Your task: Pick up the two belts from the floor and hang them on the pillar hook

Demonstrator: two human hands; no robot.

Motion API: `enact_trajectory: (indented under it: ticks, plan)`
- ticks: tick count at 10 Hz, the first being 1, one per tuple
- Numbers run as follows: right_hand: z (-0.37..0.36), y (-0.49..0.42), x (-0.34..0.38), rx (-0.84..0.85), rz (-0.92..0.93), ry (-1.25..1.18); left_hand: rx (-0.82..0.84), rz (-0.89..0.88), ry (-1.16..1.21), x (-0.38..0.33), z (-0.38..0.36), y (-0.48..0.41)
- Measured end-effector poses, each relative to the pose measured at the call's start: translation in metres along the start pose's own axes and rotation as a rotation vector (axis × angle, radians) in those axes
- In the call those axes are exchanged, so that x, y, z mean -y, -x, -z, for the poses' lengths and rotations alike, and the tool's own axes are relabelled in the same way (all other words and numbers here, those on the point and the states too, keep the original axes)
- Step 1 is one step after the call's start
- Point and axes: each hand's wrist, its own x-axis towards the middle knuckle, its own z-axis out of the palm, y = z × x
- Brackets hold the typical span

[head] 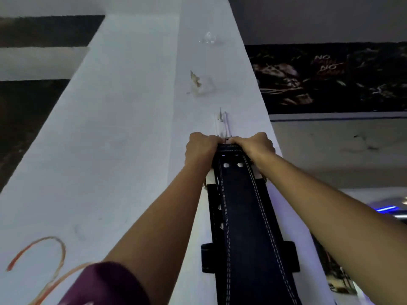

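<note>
A wide black belt [244,212] with white stitching and metal eyelets hangs down the white pillar [132,128]. A second black belt [214,208] lies partly hidden behind it on the left. My left hand [201,150] and my right hand [255,146] both grip the belts' top end, pressed against the pillar. They sit just below a small white hook [222,126] fixed to the pillar. Whether the belt top is over the hook is hidden by my fingers.
Above the hook the pillar shows torn adhesive residue [198,83] and a clear hook [209,38]. A dark poster [330,78] covers the wall at right. Orange scribbled lines [44,260] mark the pillar's lower left. A purple sleeve [105,285] covers my left upper arm.
</note>
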Motion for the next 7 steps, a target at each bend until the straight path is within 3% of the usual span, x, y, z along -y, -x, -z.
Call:
enact_trajectory:
  ticks: [1,2,3,5,7]
  plan:
    - [-0.005,0.012,0.001,-0.073,0.064,0.162,-0.025,-0.046,-0.090,0.000,0.003,0.009]
    - [-0.003,0.038,-0.004,-0.103,0.218,0.369,-0.023,-0.217,-0.282,0.007,-0.002,0.039]
    - [0.004,0.069,-0.018,0.041,0.222,0.339,0.013,-0.338,-0.451,0.023,-0.002,0.070]
    - [0.039,0.138,-0.036,0.253,0.262,0.357,0.139,-0.302,-0.521,0.042,0.020,0.143]
    - [0.086,0.254,-0.065,0.442,0.035,0.268,0.346,-0.183,-0.696,0.048,0.064,0.265]
